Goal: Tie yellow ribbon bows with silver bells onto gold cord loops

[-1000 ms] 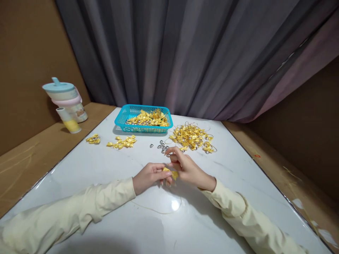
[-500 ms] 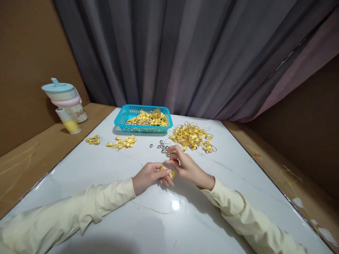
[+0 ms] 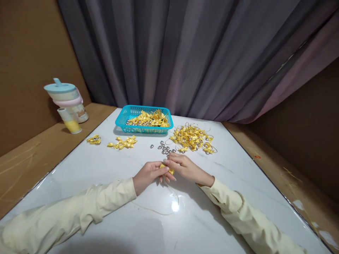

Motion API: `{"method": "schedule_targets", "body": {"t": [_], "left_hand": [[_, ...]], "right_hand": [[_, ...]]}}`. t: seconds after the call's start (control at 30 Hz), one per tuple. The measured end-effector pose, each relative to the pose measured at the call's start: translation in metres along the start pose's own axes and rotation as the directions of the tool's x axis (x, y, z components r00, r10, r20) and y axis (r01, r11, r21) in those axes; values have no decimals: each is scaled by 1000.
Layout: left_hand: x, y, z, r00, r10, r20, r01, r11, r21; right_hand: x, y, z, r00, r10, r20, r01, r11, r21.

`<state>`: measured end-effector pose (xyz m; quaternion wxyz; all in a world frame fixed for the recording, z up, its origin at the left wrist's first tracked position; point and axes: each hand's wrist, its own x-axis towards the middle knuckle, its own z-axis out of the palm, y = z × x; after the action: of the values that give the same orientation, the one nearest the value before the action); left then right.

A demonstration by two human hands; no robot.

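Note:
Between the thumb and fingers of my left hand [image 3: 148, 173], which is closed, sits a small yellow ribbon bow [image 3: 171, 171]. A thin gold cord [image 3: 159, 213] trails from under the hands in a loop on the table. My right hand [image 3: 188, 169] meets the left one at the bow, its thumb and fingers pinched together; whatever is between those fingertips is hidden. Just beyond the right fingertips lies a small cluster of shiny silver pieces [image 3: 166, 149]. Farther left are loose yellow bows [image 3: 124, 142].
A blue basket [image 3: 144, 130] at the back holds yellow bows and silver pieces. Right of it is a pile of yellow bows with gold cords [image 3: 192, 137]. One small yellow bunch [image 3: 94, 139] lies left. A tumbler [image 3: 66, 97] and a yellow spool [image 3: 71, 123] stand beyond the table's left edge.
My right hand has come down and back from the silver pieces to the bow, and its fingers have drawn together. My left hand keeps hold of the bow in nearly the same place.

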<state>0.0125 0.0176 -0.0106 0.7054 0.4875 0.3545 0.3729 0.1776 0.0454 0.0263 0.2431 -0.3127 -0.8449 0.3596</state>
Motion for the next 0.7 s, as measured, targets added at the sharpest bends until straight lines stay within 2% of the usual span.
{"method": "schedule_targets", "body": {"t": [0.27, 0.4, 0.5, 0.6, 0.7], "left_hand": [[-1, 6, 2, 999, -6, 32, 6, 1000, 3], [-5, 8, 6, 997, -44, 67, 46, 999, -17], [-5, 6, 6, 998, -50, 43, 52, 998, -37], [-1, 3, 4, 998, -54, 26, 55, 997, -59], [1, 1, 3, 998, -63, 29, 65, 996, -63]], "right_hand": [[-2, -3, 6, 989, 149, 14, -146, 939, 312], [-1, 5, -7, 956, 217, -196, -150, 939, 309], [1, 11, -18, 942, 221, -252, -142, 943, 300], [2, 14, -22, 934, 288, -212, -188, 900, 394], [2, 10, -18, 915, 398, -71, -263, 720, 642]]}}
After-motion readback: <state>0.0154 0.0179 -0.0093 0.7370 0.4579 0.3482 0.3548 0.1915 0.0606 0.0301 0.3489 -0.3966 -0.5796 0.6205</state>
